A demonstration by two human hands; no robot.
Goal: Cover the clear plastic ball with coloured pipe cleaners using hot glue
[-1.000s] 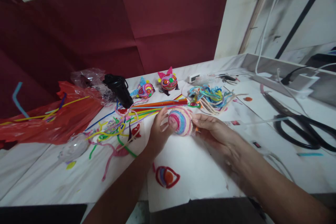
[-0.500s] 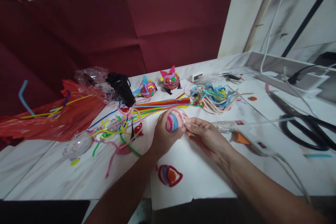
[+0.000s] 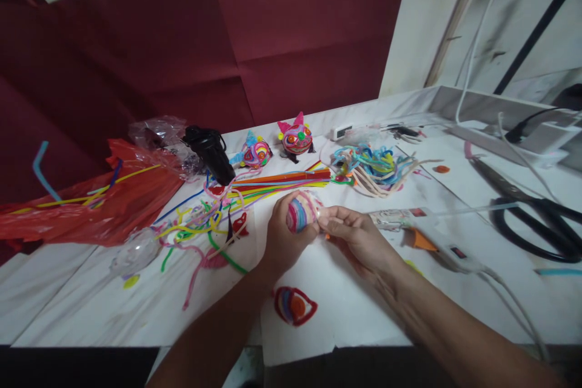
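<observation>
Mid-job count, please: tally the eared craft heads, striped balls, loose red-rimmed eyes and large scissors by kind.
Eared craft heads: 2 (pink-eared head, blue-eared head)
Striped ball: 1
Loose red-rimmed eye: 1
Large black-handled scissors: 1
Total: 5

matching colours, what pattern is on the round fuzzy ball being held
Curved pink, blue and cream stripes on the round fuzzy ball; head view.
</observation>
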